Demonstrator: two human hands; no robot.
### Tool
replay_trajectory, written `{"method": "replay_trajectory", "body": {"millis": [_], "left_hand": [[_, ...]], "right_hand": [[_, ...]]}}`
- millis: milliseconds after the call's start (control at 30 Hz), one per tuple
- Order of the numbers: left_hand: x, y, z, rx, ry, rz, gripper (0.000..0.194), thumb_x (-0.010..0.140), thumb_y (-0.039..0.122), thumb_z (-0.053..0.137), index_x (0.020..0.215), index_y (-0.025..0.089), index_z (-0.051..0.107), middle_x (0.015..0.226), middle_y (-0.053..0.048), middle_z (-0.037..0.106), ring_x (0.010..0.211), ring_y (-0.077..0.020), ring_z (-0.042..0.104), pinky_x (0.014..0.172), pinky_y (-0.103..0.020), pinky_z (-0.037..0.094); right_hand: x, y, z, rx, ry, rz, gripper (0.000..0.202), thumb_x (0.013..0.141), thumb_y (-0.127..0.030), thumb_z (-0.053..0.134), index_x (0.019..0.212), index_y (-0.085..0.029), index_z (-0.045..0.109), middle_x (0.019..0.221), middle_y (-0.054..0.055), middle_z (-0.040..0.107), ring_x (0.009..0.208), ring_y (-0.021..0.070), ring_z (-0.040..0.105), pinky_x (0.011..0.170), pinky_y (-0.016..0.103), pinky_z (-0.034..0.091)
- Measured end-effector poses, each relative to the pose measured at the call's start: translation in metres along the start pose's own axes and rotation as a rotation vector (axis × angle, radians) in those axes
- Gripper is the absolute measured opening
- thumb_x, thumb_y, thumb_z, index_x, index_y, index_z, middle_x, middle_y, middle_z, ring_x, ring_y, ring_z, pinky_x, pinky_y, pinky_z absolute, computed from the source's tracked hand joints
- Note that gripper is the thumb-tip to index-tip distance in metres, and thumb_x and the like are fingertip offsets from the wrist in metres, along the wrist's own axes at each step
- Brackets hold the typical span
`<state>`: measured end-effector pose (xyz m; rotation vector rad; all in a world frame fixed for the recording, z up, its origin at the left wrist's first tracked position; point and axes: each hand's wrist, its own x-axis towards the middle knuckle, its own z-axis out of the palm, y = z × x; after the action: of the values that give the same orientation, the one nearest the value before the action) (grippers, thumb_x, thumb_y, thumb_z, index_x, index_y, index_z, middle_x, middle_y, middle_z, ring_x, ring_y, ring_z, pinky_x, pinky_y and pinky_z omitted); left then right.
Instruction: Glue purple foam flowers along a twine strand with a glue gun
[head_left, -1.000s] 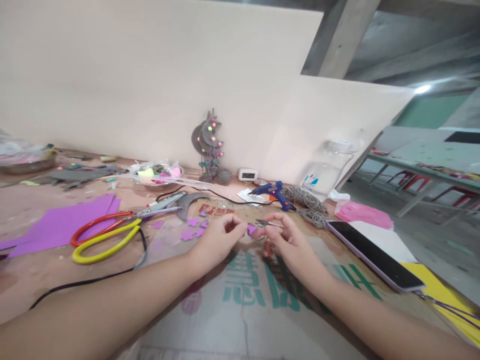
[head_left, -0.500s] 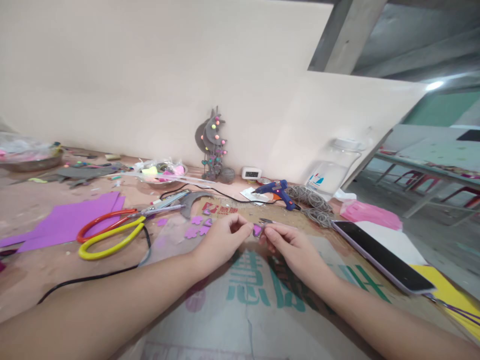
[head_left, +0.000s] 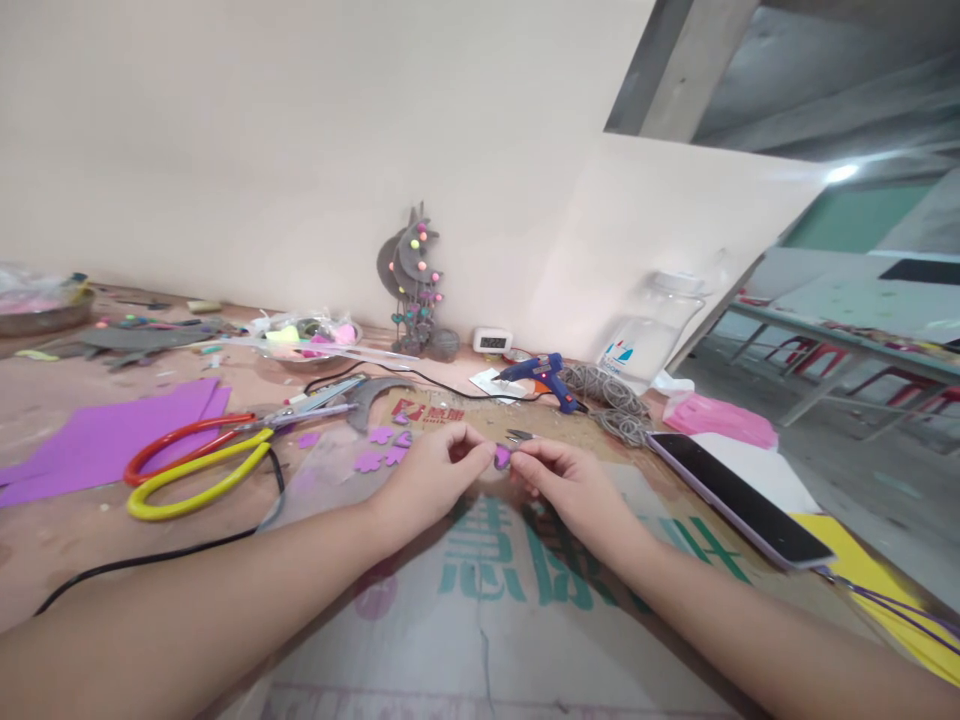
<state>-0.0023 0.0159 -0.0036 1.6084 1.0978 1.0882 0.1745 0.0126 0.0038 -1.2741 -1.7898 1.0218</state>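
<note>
A small purple heart with a grey edge (head_left: pixel 502 457) is pinched between my two hands over the work surface. My left hand (head_left: pixel 439 475) grips its left side with thumb and fingers closed. On the other side, the thumb and fingertips of my right hand (head_left: pixel 574 485) are closed on it too. Part of the heart is hidden by the fingertips. Just behind it lies a pointed metal tool (head_left: pixel 520 436), its rear covered by my right hand. Purple flower cutouts (head_left: pixel 369 462) and small hearts (head_left: pixel 403 440) lie beyond my left wrist.
Scissors with red and yellow handles (head_left: pixel 202 470) lie left, near purple sheets (head_left: pixel 112 440). A blue glue gun (head_left: pixel 551 380), grey yarn (head_left: pixel 607 395) and a plastic jug (head_left: pixel 645 330) stand behind. A phone (head_left: pixel 739 500) lies right. A decorated grey moon (head_left: pixel 412 265) leans at the wall.
The whole scene has shifted slightly left in view. Both hands keep their pinch on the heart, which now shows at a slightly different angle.
</note>
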Motion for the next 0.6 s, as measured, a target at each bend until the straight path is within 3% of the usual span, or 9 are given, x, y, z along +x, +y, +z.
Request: {"method": "replay_trajectory", "body": {"millis": [167, 400, 600], "left_hand": [[-0.0006, 0.0023, -0.0005, -0.028, -0.012, -0.020, 0.019, 0.078, 0.033, 0.050, 0.070, 0.016, 0.054, 0.062, 0.003, 0.050, 0.059, -0.0112, 0.048, 0.055, -0.021, 0.036], [-0.0008, 0.0053, -0.0004, -0.021, -0.011, -0.046, 0.020, 0.077, 0.034, 0.051, 0.067, 0.017, 0.051, 0.060, 0.004, 0.048, 0.057, -0.0109, 0.045, 0.054, -0.022, 0.034], [0.0031, 0.0007, -0.0016, -0.051, 0.041, -0.029, 0.022, 0.077, 0.035, 0.052, 0.066, 0.016, 0.053, 0.063, 0.002, 0.050, 0.060, -0.0112, 0.046, 0.056, -0.022, 0.035]], "right_hand": [[0.0018, 0.0014, -0.0005, 0.004, 0.056, -0.012, 0.026, 0.082, -0.042, 0.053, 0.077, -0.017, 0.060, 0.065, -0.001, 0.054, 0.056, 0.0096, 0.045, 0.054, 0.023, 0.036], [0.0015, 0.0017, 0.0018, 0.153, 0.042, -0.017, 0.030, 0.081, -0.039, 0.055, 0.104, -0.020, 0.051, 0.069, -0.002, 0.055, 0.058, 0.0104, 0.049, 0.053, 0.022, 0.039], [-0.0015, -0.0009, 0.0016, 0.084, 0.092, -0.071, 0.024, 0.084, -0.042, 0.050, 0.077, -0.019, 0.046, 0.063, -0.003, 0.051, 0.056, 0.0100, 0.046, 0.053, 0.022, 0.037]]}}
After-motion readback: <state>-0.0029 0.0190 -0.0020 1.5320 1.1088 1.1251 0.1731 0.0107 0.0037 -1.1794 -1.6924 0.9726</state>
